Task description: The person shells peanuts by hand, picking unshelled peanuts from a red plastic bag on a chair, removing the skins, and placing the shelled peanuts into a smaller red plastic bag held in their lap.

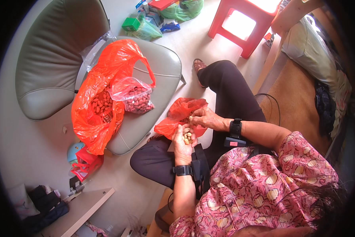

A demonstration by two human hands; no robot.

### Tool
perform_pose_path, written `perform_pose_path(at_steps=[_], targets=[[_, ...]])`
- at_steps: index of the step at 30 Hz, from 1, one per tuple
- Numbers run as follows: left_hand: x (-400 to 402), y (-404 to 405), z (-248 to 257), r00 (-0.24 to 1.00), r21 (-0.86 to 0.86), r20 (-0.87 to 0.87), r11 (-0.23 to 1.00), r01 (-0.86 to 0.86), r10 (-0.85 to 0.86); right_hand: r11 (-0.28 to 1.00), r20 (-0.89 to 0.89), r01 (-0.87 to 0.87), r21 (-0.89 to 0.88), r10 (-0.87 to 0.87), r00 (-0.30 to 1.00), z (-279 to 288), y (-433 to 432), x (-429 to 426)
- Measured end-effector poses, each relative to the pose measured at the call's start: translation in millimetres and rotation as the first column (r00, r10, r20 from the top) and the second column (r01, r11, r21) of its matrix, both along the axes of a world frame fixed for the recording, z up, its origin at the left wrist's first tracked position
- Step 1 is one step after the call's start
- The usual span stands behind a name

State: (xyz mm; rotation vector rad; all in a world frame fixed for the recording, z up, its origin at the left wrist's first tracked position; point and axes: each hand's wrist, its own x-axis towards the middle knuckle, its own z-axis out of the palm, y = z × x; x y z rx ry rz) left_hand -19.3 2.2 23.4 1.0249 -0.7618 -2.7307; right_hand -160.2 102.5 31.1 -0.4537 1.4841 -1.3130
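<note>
My left hand [183, 139] is palm up, with several pale nuts [187, 137] that look like peanuts in its cupped fingers. Just above it, my right hand [205, 118] pinches a small pale piece between thumb and fingertips. Under and beside both hands lies an open red plastic bag [177, 111], with small brownish bits inside, partly hidden. On the grey chair seat [162, 60] stands a large orange-red plastic bag [106, 68], open on many reddish nuts [101, 103]. A clear zip bag [138, 102] of dark pink nuts leans over its edge.
A red plastic stool [244, 49] stands at the top right. Green bags [146, 31] and small packages lie on the floor behind the chair. A red bag [87, 163] is at the chair's near side, and a wooden board [88, 210] at lower left. A wooden frame with cushions [311, 44] is at right.
</note>
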Motion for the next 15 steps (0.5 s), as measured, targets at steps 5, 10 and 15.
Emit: perform_pose_path(at_steps=[5,10,15], targets=[[3,-6,-6,0.993,0.101,-0.085,0.993,-0.068,0.077,0.987,-0.513,-0.09,0.129,0.145,0.846,-15,-1,2],[2,-3,-4,0.996,0.089,-0.006,0.992,-0.091,0.092,1.0,-0.264,0.006,-0.029,-0.013,0.964,-18,-2,6],[-3,0,2,0.992,-0.046,0.106,0.997,-0.06,0.065,0.975,-0.474,-0.216,0.048,0.213,0.854,-4,-2,10]])
